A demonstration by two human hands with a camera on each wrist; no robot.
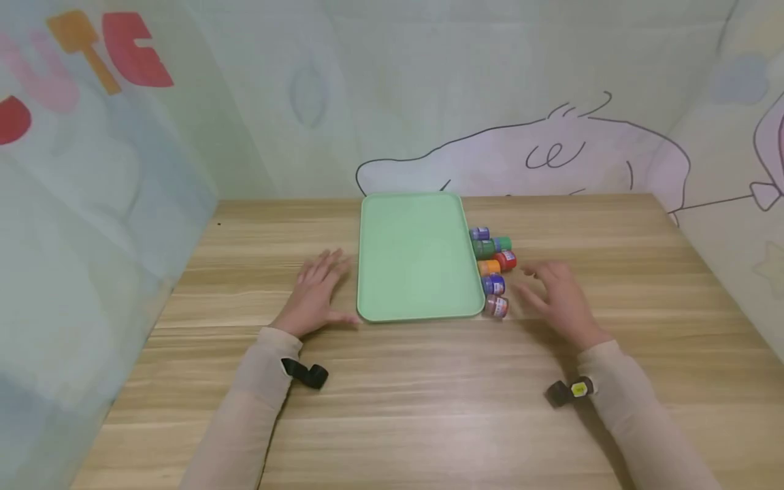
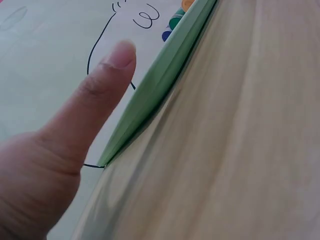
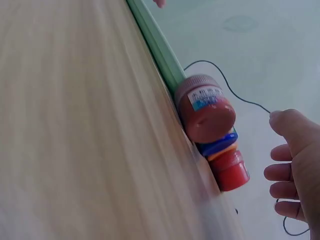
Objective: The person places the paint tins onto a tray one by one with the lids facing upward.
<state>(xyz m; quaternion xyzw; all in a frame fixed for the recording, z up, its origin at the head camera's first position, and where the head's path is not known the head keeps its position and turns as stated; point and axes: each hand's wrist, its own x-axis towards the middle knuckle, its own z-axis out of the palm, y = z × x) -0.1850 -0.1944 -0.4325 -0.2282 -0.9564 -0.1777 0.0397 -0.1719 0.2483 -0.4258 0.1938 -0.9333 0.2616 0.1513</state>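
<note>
A pale green tray (image 1: 416,258) lies on the wooden table. Along its right edge several small paint jars lie on their sides: a brown jar (image 1: 497,306) nearest the front, then a blue jar (image 1: 493,284), an orange jar (image 1: 488,267), a red jar (image 1: 505,260), green ones and a purple jar (image 1: 480,233). My left hand (image 1: 315,292) is spread beside the tray's left edge, thumb close to the front-left corner, holding nothing. My right hand (image 1: 557,299) hovers right of the jars, fingers loosely bent and apart from them; the right wrist view shows the red jar (image 3: 231,171) nearest it.
The wooden table (image 1: 392,401) reaches back to a printed cloth backdrop (image 1: 275,102) with cartoon drawings. Each sleeve carries a black wrist device, the left one (image 1: 309,374) and the right one (image 1: 566,391).
</note>
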